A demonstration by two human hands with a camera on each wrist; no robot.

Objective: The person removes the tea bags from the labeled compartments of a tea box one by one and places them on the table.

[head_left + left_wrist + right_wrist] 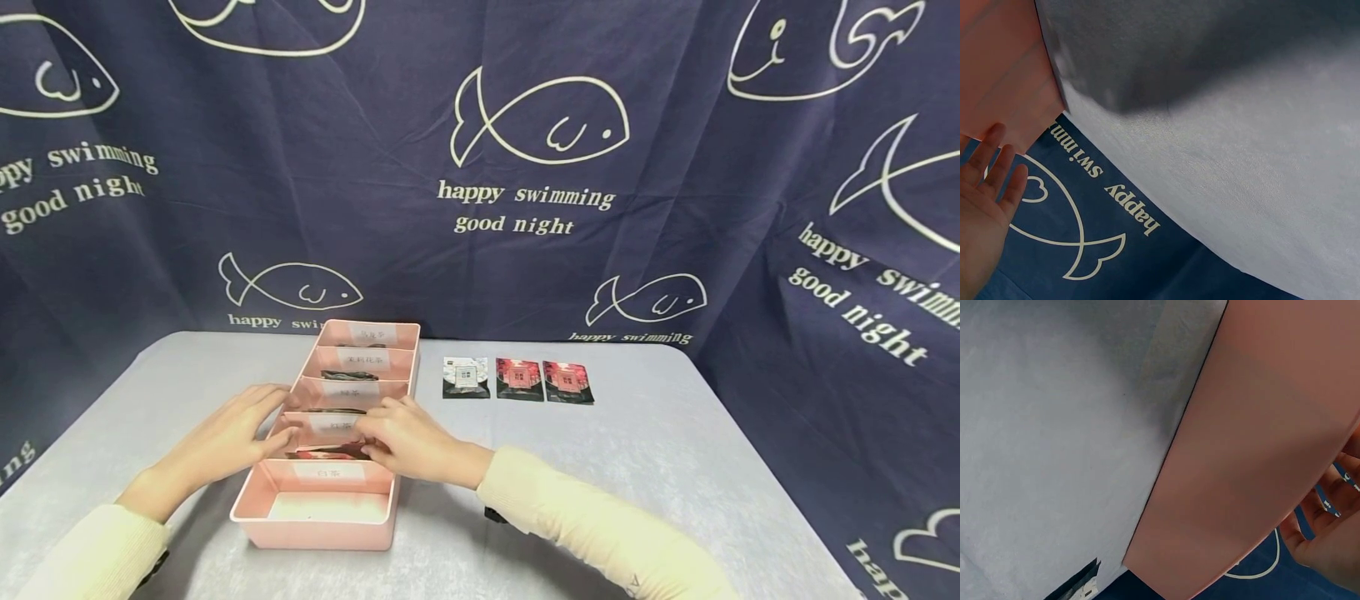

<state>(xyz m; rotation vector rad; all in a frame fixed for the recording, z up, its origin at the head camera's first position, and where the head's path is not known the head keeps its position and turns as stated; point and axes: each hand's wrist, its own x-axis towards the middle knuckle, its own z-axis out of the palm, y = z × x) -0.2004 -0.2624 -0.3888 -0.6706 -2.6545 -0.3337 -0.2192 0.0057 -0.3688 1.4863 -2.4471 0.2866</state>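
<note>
A long pink box (318,533) with several labelled compartments stands left of the table's middle. My left hand (232,433) is at its left wall, fingers extended along the side and thumb over the rim. Across from it, my right hand (412,439) reaches over the right rim, its fingers loosely bent beside a divider. Between the hands, a red packet (330,452) lies in the second compartment from the front; the right thumb is close to its end, and contact is hard to make out. In the right wrist view the box's outer wall (1254,444) hides the fingertips.
Right of the box lie a white-and-black packet (466,378) and two red-and-black packets (520,380), in a row on the grey table (600,475). Dark packets (349,376) sit in farther compartments. A navy fish-print curtain (525,275) hangs behind the table.
</note>
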